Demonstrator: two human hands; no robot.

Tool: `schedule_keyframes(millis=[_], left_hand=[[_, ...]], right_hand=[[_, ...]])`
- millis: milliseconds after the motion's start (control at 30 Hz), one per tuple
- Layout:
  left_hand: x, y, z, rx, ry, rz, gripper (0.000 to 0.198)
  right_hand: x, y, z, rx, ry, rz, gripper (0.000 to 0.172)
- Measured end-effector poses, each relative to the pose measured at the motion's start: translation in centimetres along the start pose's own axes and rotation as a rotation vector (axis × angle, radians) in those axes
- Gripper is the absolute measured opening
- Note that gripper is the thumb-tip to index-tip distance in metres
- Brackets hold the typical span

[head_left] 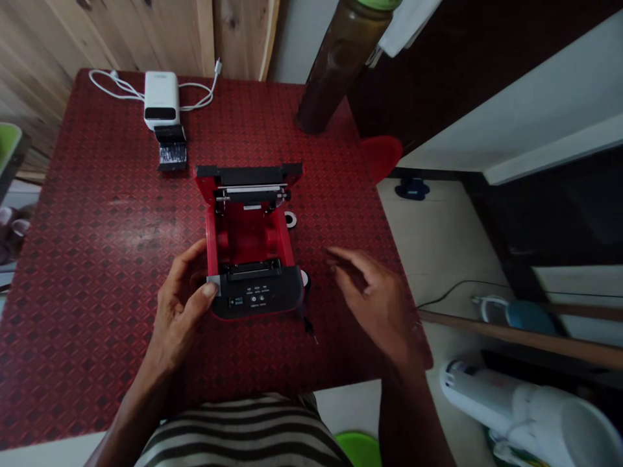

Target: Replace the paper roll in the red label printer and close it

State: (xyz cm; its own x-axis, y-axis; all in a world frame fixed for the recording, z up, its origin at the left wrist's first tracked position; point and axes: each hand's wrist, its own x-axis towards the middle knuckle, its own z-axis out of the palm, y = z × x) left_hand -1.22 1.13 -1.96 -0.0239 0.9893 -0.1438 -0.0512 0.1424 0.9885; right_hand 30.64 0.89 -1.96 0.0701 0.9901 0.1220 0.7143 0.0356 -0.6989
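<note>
A red and black label printer [257, 292] stands on the table in front of me with its lid [248, 176] raised. Its red inner bay [246, 237] shows no roll in it. My left hand [178, 305] grips the printer's left side, thumb on the front corner beside a small grey patch and fingers along the side wall. To the right of the printer, my right hand [374, 298] hovers over the table, fingers loosely bent and apart, touching nothing. Two white ring-shaped pieces, one behind [291, 220] and one nearer me [306, 279], peek out along the printer's right side.
A white power bank-like device [161, 97] with a white cable lies at the table's back left, a dark folded strip [172, 148] before it. A tall brown bottle [335, 65] stands at the back right. The red patterned table [111, 292] ends beyond my right hand.
</note>
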Motion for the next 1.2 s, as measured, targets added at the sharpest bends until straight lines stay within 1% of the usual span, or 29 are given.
schedule_keyframes(millis=[33,100,233,267,333,400,467,567,633,700,800,900,967,1033,1100,1200], left_hand=[[0.0,0.0,0.0,0.003,0.003,-0.003,0.058],[0.0,0.1,0.0,0.000,0.004,-0.006,0.058],[-0.1,0.2,0.1,-0.026,0.000,-0.019,0.058],[-0.1,0.2,0.1,-0.030,-0.003,-0.026,0.058],[-0.2,0.2,0.1,-0.037,-0.011,-0.036,0.059],[-0.2,0.2,0.1,-0.047,-0.021,-0.039,0.059],[-0.3,0.2,0.1,-0.059,-0.028,-0.045,0.059],[-0.2,0.3,0.1,-0.063,-0.031,-0.055,0.059],[-0.2,0.4,0.1,-0.056,-0.034,-0.055,0.059],[-0.2,0.5,0.2,-0.047,-0.032,-0.046,0.061],[-0.1,0.5,0.1,-0.034,-0.026,-0.041,0.062],[-0.1,0.5,0.1,-0.027,-0.026,-0.034,0.063],[-0.1,0.5,0.1,-0.029,-0.031,-0.032,0.062],[-0.1,0.6,0.1,-0.033,-0.037,-0.033,0.062],[0.0,0.6,0.1,-0.033,-0.040,-0.033,0.063],[0.0,0.7,0.1,-0.033,-0.040,-0.027,0.063]], right_hand=[[1.2,-0.1,0.0,0.000,0.009,-0.011,0.029],[3.6,-0.3,0.9,0.035,-0.013,-0.033,0.027],[7.6,-0.6,4.2,0.078,-0.070,-0.061,0.039],[8.2,-0.6,4.9,0.084,-0.075,-0.073,0.039],[8.9,-0.6,6.0,0.099,-0.080,-0.091,0.032],[9.1,-0.6,6.5,0.118,-0.071,-0.093,0.024],[9.0,-0.4,6.7,0.146,-0.049,-0.077,0.021],[8.4,-0.2,6.1,0.204,-0.006,-0.027,0.027],[7.7,-0.4,5.0,0.261,0.020,0.017,0.032],[6.9,-0.7,3.6,0.368,0.027,0.075,0.036],[5.5,-1.9,1.2,0.590,-0.020,0.171,0.036],[4.5,-3.4,-0.4,0.748,-0.096,0.216,0.034],[4.0,-4.4,-0.7,0.809,-0.137,0.239,0.039],[3.8,-5.3,-0.7,0.826,-0.159,0.255,0.045],[3.8,-6.1,-0.3,0.769,-0.142,0.246,0.047],[3.7,-7.1,0.3,0.646,-0.069,0.203,0.049]])
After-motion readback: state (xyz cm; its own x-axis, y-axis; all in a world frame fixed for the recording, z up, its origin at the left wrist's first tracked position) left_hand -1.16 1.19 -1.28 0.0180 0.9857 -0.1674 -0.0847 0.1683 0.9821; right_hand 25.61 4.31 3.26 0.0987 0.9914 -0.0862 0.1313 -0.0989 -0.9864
